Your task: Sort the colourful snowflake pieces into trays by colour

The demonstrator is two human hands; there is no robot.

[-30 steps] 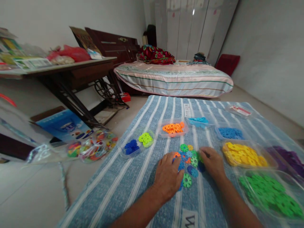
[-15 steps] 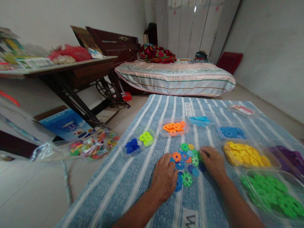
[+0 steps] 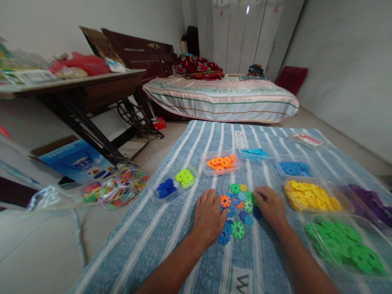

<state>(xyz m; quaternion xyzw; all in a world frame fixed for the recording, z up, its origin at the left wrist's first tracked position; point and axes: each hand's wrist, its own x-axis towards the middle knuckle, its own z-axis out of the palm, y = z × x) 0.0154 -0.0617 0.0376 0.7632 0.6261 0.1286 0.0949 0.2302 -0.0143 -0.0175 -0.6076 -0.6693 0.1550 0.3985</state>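
Several flat, notched plastic discs lie in a loose pile on the striped cloth between my hands, among them an orange disc (image 3: 226,201), a green disc (image 3: 237,230) and a blue disc (image 3: 248,220). My left hand (image 3: 209,214) rests palm down at the pile's left edge, fingers stretched forward and thumb out over blue discs. At the right edge, my right hand (image 3: 272,207) has its fingers curled and thumb close to the fingertips, beside a green disc (image 3: 248,205) and a dark blue disc (image 3: 257,212). What its fingertips hold, if anything, is hidden.
Clear tubs of sorted discs surround the pile: orange (image 3: 221,164), dark blue (image 3: 167,188) and lime (image 3: 185,178), yellow (image 3: 310,196), green (image 3: 346,245), purple (image 3: 367,202), and blue ones (image 3: 294,168). A lidded box (image 3: 308,140) sits far right. Beyond stands a bed (image 3: 220,96).
The whole view has shifted slightly, so things appear a little farther left. My hands stay at the two sides of the pile, and the discs look nearly the same.
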